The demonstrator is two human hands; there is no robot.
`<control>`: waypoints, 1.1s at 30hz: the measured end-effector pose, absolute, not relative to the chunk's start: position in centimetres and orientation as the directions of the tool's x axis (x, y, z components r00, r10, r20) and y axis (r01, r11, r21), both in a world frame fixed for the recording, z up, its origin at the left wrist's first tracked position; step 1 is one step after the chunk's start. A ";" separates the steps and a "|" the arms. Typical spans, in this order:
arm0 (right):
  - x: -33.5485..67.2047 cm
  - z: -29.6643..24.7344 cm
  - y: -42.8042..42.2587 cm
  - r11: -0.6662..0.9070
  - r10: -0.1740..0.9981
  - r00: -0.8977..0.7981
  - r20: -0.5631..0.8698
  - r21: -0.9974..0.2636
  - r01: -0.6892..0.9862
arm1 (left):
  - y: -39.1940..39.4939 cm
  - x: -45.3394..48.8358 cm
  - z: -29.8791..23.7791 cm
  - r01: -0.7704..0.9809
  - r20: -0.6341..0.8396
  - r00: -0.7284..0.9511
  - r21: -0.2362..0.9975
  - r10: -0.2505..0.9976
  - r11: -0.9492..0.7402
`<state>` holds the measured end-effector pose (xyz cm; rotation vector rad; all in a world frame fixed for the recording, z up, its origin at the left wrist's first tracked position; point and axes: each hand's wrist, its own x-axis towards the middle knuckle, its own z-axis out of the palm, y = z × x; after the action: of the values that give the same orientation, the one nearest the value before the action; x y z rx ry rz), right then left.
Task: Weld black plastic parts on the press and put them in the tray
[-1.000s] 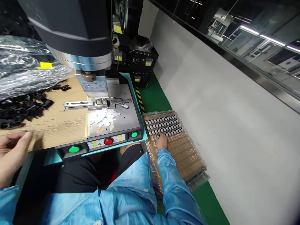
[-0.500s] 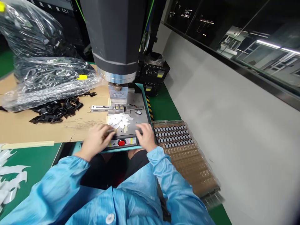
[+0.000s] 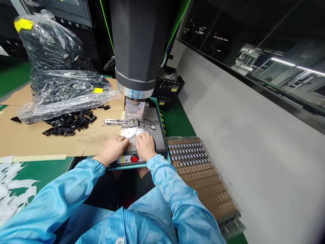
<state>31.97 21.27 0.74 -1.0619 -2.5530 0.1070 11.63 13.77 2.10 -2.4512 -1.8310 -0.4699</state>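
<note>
A loose heap of thin white cut pieces (image 3: pixel 131 131) lies on the grey metal plate of a press-like machine, in front of its metal fixture (image 3: pixel 133 121). At the heap's near left edge is my left hand (image 3: pixel 115 149), fingers bent and drawn together; what sits between its fingertips is hidden. My right hand (image 3: pixel 146 145) rests palm down at the heap's right side, fingers slightly apart and touching the white pieces. Behind it on the plate lies a small grey-and-black part (image 3: pixel 152 127). The red button (image 3: pixel 134 158) sits on the front panel below both hands.
The dark machine head (image 3: pixel 137 44) hangs above the fixture. Black curved parts (image 3: pixel 69 123) lie on cardboard at left, before plastic-wrapped bags (image 3: pixel 61 81). More white scraps (image 3: pixel 15 189) lie lower left. At right, a tray (image 3: pixel 200 183) carries rows of small grey parts.
My right hand has moved left and come down onto the white heap. My left hand has shifted closer to it. The heap looks more bunched, and the view has shifted slightly.
</note>
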 end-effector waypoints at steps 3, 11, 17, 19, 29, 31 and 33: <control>32.2 0.7 21.2 0.702 0.709 -0.631 0.315 -0.241 0.670 | 13.6 11.2 2.6 0.917 0.290 0.317 0.148 0.903 -0.369; 32.0 0.9 21.8 0.661 0.750 -0.552 0.364 -0.401 0.634 | 13.0 9.7 2.3 0.901 0.400 0.311 0.166 0.862 -0.402; 32.2 1.3 22.5 0.635 0.772 -0.484 0.412 -0.467 0.615 | 14.4 7.9 3.3 0.907 0.454 0.223 0.228 0.863 -0.355; 32.4 1.7 23.1 0.647 0.762 -0.464 0.452 -0.494 0.581 | 15.3 7.5 3.7 0.913 0.464 0.185 0.245 0.866 -0.326; 30.5 3.5 28.1 0.641 0.758 -0.500 0.420 -0.337 0.690 | 22.7 8.2 2.0 0.891 0.423 0.141 0.339 0.895 -0.301; 29.7 3.6 28.7 0.662 0.737 -0.539 0.407 -0.275 0.698 | 23.6 8.2 1.8 0.904 0.378 0.151 0.322 0.913 -0.283; 29.0 3.6 29.0 0.696 0.704 -0.589 0.396 -0.224 0.682 | 23.9 8.1 1.8 0.913 0.348 0.168 0.297 0.922 -0.278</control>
<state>29.04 28.98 3.59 -1.0689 -2.4477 0.0656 8.09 23.91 1.84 -2.4152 -1.8985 -0.7430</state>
